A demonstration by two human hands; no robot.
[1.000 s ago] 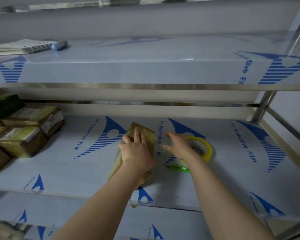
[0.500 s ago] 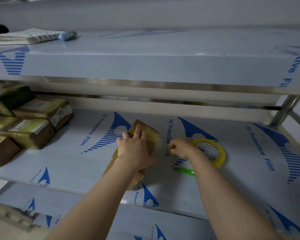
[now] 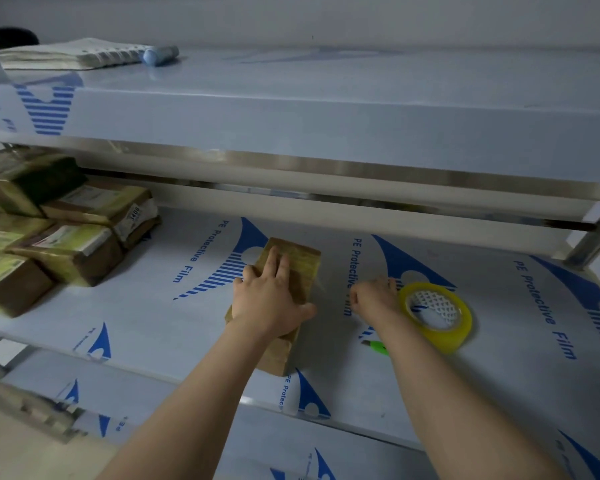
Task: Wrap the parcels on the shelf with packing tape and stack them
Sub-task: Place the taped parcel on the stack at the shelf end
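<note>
Head view: on the shelf point(image 3: 187, 327), with bare room between stacked parcels point(image 3: 77, 251) at the left and a tape roll point(image 3: 430, 336) at the right, a brown parcel point(image 3: 302, 268) lay lengthwise from near the front edge toward the back, the left hand point(image 3: 271, 299) pressed flat on it and the right hand point(image 3: 374, 299) curled beside the roll, its grip unclear.

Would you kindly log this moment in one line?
left hand flat on brown rectangular parcel | right hand curled beside yellow packing-tape roll
</note>
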